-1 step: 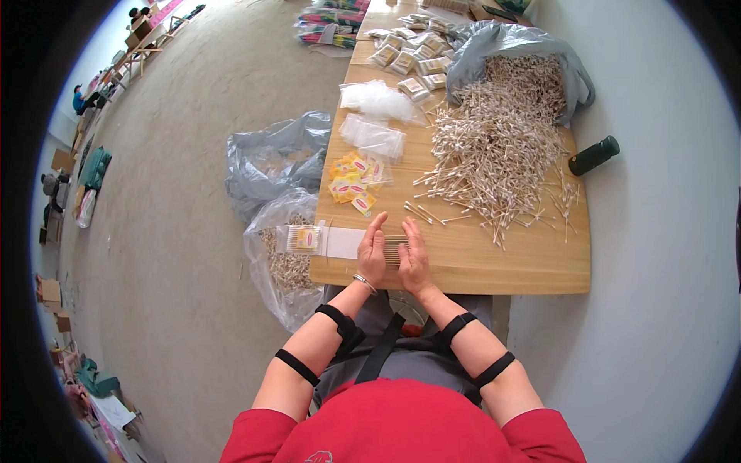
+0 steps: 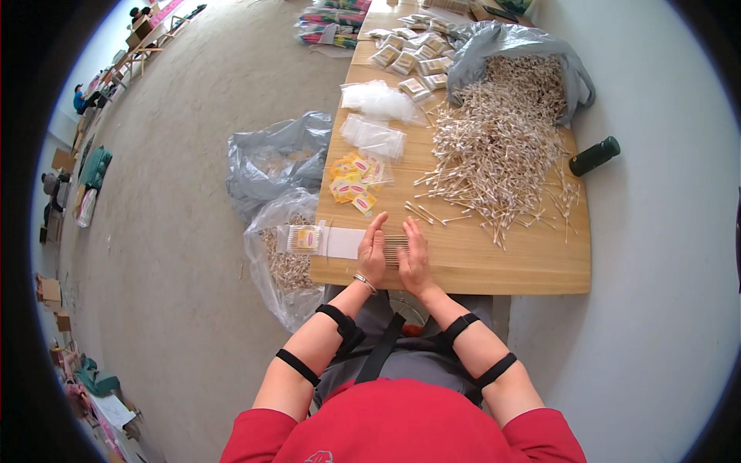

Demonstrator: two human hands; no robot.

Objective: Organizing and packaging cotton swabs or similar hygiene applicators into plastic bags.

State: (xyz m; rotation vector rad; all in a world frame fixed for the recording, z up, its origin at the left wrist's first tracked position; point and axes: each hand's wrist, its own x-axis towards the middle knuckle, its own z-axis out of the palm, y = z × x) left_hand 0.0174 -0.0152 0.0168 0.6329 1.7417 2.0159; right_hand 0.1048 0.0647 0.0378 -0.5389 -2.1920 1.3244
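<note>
A row of cotton swabs (image 2: 396, 250) lies side by side near the table's front edge, between my two hands. My left hand (image 2: 372, 251) stands on edge at the row's left end, fingers stretched out. Facing it, my right hand (image 2: 414, 255) is at the other end, its fingers also straight. Both palms seem to touch the swab tips, but the contact is partly hidden. Left of my left hand is a white card strip (image 2: 342, 243), and beyond it a clear pack of swabs (image 2: 304, 239) with a yellow label sits at the table's left edge.
A large heap of loose swabs (image 2: 494, 147) spills from a grey bag (image 2: 575, 69). Yellow cards (image 2: 351, 185), clear pouches (image 2: 374, 137) and filled packs (image 2: 413, 58) lie along the left and back. A dark green bottle (image 2: 594, 156) is by the wall. Plastic bags (image 2: 278, 158) stand beside the table.
</note>
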